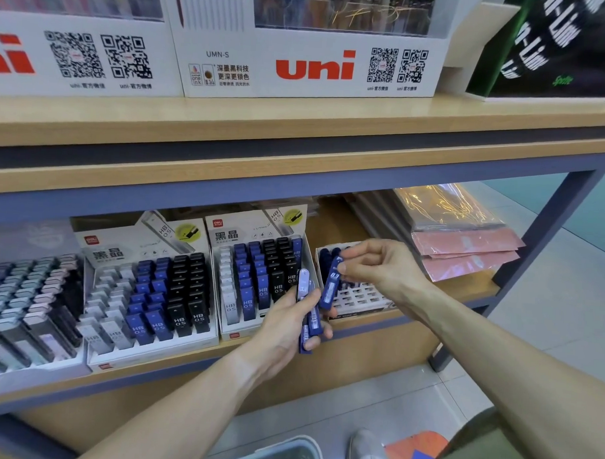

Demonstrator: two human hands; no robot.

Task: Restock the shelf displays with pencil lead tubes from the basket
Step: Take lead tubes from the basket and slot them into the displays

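Nearest, the basket (279,451) rim sits low on the floor. The left hand (287,325) clasps a bundle of lead tubes (308,315); the right hand (378,266) pinches one blue lead tube (330,287) above the part-empty display tray (360,296). Next: seat it upright in a free slot.

Above the fingers, a white display box (310,63) on the upper shelf reads "uni" in red, "UMN-S", and carries two QR codes. Left of it, a second white box (84,57) shows a cropped red "uni" logo and two more QR codes. Left of the fingers, two lead tube display cartons (155,286) read "黑晶"; their tubes are marked "HB 0.5".
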